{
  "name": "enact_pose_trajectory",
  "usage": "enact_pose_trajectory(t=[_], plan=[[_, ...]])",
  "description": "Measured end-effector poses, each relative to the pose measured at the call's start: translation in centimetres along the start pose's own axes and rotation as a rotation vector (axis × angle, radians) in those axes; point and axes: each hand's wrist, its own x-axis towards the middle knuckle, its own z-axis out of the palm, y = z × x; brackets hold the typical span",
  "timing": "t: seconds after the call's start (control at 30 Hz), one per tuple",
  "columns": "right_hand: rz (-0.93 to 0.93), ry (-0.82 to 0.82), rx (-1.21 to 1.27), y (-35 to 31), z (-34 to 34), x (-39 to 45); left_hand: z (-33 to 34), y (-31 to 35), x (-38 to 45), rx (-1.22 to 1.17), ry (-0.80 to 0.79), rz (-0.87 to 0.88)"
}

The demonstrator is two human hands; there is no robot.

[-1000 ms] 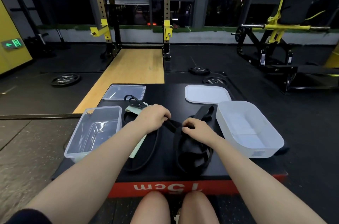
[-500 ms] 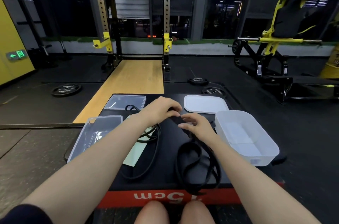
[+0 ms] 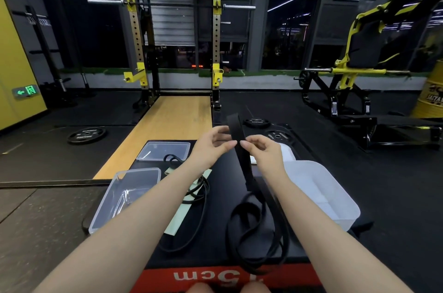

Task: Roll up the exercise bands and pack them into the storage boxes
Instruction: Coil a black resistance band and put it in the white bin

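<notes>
Head view: I saw the plyo box (image 3: 215, 240), two storage boxes — clear (image 3: 124, 199), white (image 3: 318, 194) — and the wide black band (image 3: 242, 163) lifted, pinched by left hand (image 3: 211, 146) and right hand (image 3: 261, 151). I judged tight, even first turns best.

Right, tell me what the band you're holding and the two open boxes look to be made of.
The wide black band, pinched by both the left hand and the right hand: probably matte rubber, since it hangs limp and curls in flat loops. The left box: clear glossy plastic, see-through with glints. The right box: frosted white plastic, milky and dull.
</notes>
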Motion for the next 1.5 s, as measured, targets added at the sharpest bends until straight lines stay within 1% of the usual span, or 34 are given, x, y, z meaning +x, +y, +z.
enact_pose_trajectory(t=[0.13,0.33,0.43,0.63,0.93,1.17,1.37,1.5], plan=[[-0.050,-0.009,0.040,-2.3,0.2,0.0,0.7,2.4,0.0,-0.151,0.087,0.034],[-0.105,-0.015,0.111,-6.4,-0.1,-0.9,0.8,6.1,-0.9,-0.242,0.160,0.115],[-0.124,-0.046,0.161,-8.6,-0.2,-1.6,0.7,7.9,-1.7,-0.254,0.183,0.154],[-0.160,0.015,0.259,-12.8,0.0,-2.7,0.6,12.2,-3.1,-0.304,0.197,0.225],[-0.226,0.051,0.269,-17.7,0.0,-2.9,0.1,17.1,-4.4,-0.297,0.220,0.283],[-0.248,0.029,0.143,-19.1,-0.3,-2.1,0.0,18.9,-3.9,-0.395,0.265,0.283],[-0.252,-0.002,0.040,-17.7,0.2,-1.3,0.7,18.4,-1.9,-0.482,0.350,0.155],[-0.179,0.020,0.103,-16.5,0.2,0.0,1.2,17.6,-0.4,-0.531,0.360,0.100]])
